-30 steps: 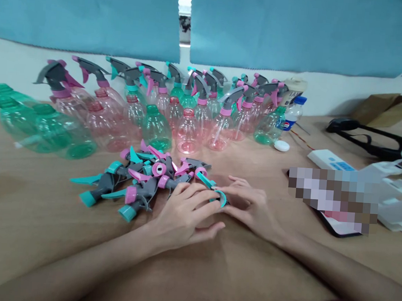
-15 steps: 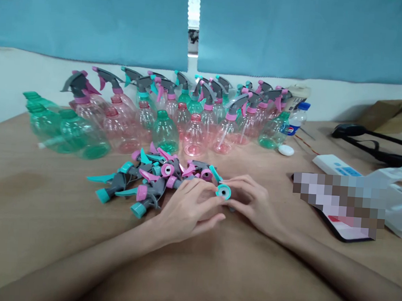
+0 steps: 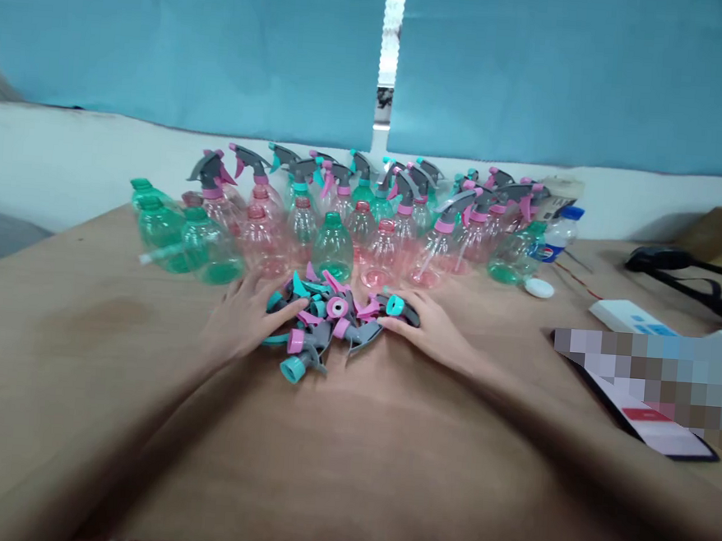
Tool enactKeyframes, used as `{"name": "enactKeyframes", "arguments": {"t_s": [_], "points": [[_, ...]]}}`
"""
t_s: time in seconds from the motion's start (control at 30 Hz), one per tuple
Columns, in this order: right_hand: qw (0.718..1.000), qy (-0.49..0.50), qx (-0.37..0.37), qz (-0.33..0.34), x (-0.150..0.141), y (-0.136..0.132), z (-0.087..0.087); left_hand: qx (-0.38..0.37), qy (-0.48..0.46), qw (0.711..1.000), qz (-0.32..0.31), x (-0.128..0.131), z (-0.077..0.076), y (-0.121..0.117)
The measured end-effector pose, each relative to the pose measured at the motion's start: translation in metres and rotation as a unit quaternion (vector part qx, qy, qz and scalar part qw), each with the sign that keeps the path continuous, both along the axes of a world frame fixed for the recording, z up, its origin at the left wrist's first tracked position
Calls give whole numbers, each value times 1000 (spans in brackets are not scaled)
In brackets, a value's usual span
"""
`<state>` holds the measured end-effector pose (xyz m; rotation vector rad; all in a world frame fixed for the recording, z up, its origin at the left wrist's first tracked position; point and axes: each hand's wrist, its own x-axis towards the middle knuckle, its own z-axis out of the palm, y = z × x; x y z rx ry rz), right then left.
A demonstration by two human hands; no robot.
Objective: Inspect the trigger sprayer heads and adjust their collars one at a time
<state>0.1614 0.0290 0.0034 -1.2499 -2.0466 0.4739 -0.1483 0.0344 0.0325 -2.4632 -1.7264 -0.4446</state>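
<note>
A pile of loose spray trigger heads [image 3: 326,317], grey with pink or teal caps, lies in the middle of the wooden table [image 3: 385,462]. My left hand [image 3: 243,316] rests with fingers spread against the pile's left side. My right hand [image 3: 434,329] lies with fingers stretched out against the right side, its fingertips touching a teal-capped trigger head [image 3: 400,308]. Neither hand lifts anything. Behind the pile stand several pink and green spray bottles [image 3: 364,221], some with heads fitted, some without.
Green bottles [image 3: 183,237] lie on their sides at the left. A small Pepsi bottle [image 3: 558,235] and a white cap [image 3: 539,288] sit at the right, then a white device [image 3: 630,316], a black strap [image 3: 688,269] and a flat dark phone-like object [image 3: 653,423].
Both hands held one teal-capped head together near the pile's right. Now they have parted: the left hand went to the pile's left side, the right hand stays right. The view shifted.
</note>
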Motion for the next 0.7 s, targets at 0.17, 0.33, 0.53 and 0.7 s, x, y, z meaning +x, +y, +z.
{"name": "enactKeyframes", "arguments": {"t_s": [0.17, 0.33, 0.53, 0.7], "points": [[997, -16, -3, 74, -22, -6, -1, -46, 0, 999, -28, -10, -18, -11], [997, -6, 19, 76, -43, -14, -7, -76, -62, 995, -17, 20, -11, -36], [995, -44, 47, 76, -43, -12, -8, -57, -74, 996, 6, 37, -5, -46], [988, -115, 80, 67, -43, -7, 7, -37, -8, 999, -37, 28, -6, -38]]}}
